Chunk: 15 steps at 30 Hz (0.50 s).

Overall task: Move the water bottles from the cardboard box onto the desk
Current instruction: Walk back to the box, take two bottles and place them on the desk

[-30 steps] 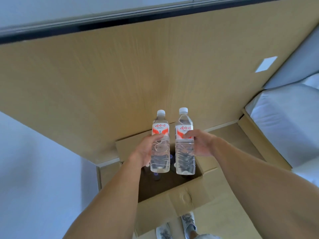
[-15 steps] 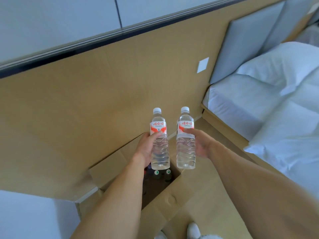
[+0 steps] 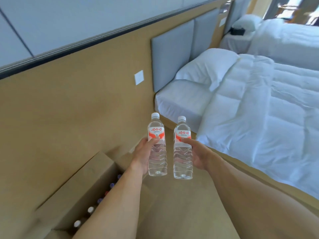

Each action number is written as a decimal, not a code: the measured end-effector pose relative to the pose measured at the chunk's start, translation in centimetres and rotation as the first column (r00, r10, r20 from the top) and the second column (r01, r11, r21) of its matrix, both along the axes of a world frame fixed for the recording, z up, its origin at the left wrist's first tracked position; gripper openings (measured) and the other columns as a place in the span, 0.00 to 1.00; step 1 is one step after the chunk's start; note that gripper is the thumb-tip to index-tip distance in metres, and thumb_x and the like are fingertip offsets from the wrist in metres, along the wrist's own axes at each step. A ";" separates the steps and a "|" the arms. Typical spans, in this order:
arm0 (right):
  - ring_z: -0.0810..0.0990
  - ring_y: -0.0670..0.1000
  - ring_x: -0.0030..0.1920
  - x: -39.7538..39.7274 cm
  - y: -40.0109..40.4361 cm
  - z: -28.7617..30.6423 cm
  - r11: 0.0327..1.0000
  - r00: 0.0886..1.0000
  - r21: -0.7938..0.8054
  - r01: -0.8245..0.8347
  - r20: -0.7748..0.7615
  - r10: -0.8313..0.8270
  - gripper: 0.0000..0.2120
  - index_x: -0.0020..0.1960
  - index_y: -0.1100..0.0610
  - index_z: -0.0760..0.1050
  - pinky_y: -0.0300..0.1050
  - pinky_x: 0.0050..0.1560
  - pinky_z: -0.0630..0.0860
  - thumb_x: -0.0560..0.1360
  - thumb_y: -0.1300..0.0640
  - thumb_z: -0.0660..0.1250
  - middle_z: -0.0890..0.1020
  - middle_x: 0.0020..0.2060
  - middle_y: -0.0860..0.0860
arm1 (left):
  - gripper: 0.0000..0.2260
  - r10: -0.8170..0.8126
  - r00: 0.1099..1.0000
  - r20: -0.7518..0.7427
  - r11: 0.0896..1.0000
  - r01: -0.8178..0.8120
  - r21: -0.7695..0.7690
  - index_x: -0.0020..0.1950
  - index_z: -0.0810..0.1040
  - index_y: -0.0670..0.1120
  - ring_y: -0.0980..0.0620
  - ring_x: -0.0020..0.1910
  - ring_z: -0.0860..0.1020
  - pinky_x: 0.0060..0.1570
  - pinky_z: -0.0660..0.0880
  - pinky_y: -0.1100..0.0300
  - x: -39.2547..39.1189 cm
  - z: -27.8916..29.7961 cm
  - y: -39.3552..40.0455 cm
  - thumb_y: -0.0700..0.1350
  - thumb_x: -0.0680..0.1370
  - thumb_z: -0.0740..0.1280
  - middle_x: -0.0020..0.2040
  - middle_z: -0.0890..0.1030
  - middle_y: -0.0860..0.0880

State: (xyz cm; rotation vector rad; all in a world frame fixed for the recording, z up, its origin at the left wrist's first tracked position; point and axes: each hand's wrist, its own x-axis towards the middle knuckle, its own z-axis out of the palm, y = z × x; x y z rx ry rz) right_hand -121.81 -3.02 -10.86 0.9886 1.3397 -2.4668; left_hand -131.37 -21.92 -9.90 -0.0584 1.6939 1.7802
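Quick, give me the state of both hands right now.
Left hand: grips the left water bottle, upright, lifted clear of the cardboard box.
Right hand: grips the right water bottle, upright too.

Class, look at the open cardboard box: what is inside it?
Inside the cardboard box, several bottle caps show, some white, some darker. The bottles' bodies are hidden in shadow, and the left forearm covers part of the opening.

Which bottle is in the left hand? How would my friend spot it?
Find the bed, then look left to two upright bottles held in the air. The left bottle is the one farther from the bed, above the box, its cap slightly higher.
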 end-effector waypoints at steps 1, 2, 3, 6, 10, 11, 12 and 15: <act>0.85 0.55 0.40 1.6 1.4 0.2 1.000 1.000 0.001 0.015 -0.010 -0.015 0.20 0.61 0.59 0.76 0.50 0.45 0.81 0.74 0.51 0.72 0.85 0.42 0.56 | 0.13 -0.030 1.000 -0.002 1.000 0.030 0.005 0.59 0.80 0.47 0.36 0.54 0.83 0.55 0.80 0.37 1.1 0.3 1.6 0.49 0.76 0.73 0.55 0.84 0.37; 0.84 0.55 0.40 3.3 2.8 0.4 0.999 0.999 0.007 0.035 -0.021 -0.035 0.21 0.61 0.59 0.76 0.50 0.45 0.81 0.72 0.50 0.74 0.84 0.42 0.56 | 0.14 -0.058 0.998 -0.002 0.998 0.058 0.013 0.60 0.80 0.47 0.39 0.50 0.84 0.49 0.82 0.42 2.3 0.5 3.2 0.49 0.76 0.73 0.53 0.84 0.38; 0.84 0.55 0.40 5.0 4.2 0.6 0.998 0.998 0.020 0.058 -0.028 -0.057 0.23 0.62 0.59 0.76 0.50 0.46 0.81 0.71 0.50 0.74 0.84 0.42 0.56 | 0.14 -0.085 0.996 -0.002 0.996 0.085 0.020 0.60 0.81 0.46 0.42 0.46 0.84 0.44 0.82 0.47 3.4 0.8 4.9 0.49 0.76 0.73 0.51 0.84 0.39; 0.83 0.56 0.40 10.3 8.5 1.2 0.986 0.987 0.046 0.158 -0.041 -0.156 0.23 0.63 0.59 0.75 0.51 0.47 0.80 0.72 0.51 0.74 0.83 0.42 0.56 | 0.15 -0.180 0.984 0.010 0.983 0.180 0.036 0.61 0.80 0.45 0.46 0.41 0.83 0.43 0.80 0.51 6.8 1.3 10.0 0.50 0.77 0.72 0.49 0.83 0.42; 0.82 0.55 0.39 18.1 13.4 2.0 0.954 0.953 0.034 0.298 -0.070 -0.295 0.22 0.62 0.58 0.76 0.51 0.45 0.79 0.72 0.50 0.74 0.81 0.42 0.55 | 0.15 -0.312 0.950 0.010 0.948 0.310 0.070 0.61 0.80 0.43 0.42 0.41 0.82 0.51 0.79 0.44 11.6 1.3 17.5 0.49 0.78 0.71 0.49 0.82 0.39; 0.81 0.54 0.39 20.2 14.5 2.3 0.940 0.938 0.027 0.341 -0.077 -0.339 0.22 0.61 0.58 0.76 0.50 0.44 0.79 0.71 0.50 0.74 0.81 0.41 0.55 | 0.15 -0.342 0.940 0.006 0.938 0.341 0.071 0.60 0.80 0.42 0.43 0.41 0.83 0.50 0.79 0.44 13.0 1.3 19.4 0.49 0.78 0.72 0.49 0.82 0.40; 0.81 0.54 0.38 22.3 15.6 2.4 0.921 0.919 0.024 0.388 -0.084 -0.385 0.22 0.61 0.58 0.76 0.50 0.43 0.79 0.71 0.50 0.74 0.80 0.41 0.55 | 0.14 -0.375 0.927 -0.001 0.925 0.374 0.068 0.59 0.80 0.43 0.43 0.40 0.83 0.49 0.80 0.44 14.5 1.4 21.2 0.49 0.77 0.72 0.48 0.82 0.41; 0.80 0.55 0.39 28.8 18.2 2.6 0.845 0.843 0.026 0.534 -0.093 -0.530 0.23 0.61 0.59 0.76 0.51 0.46 0.78 0.70 0.50 0.75 0.80 0.41 0.55 | 0.13 -0.493 0.870 -0.006 0.868 0.492 0.063 0.56 0.80 0.45 0.43 0.39 0.83 0.51 0.80 0.40 19.4 1.6 26.6 0.50 0.77 0.72 0.46 0.83 0.42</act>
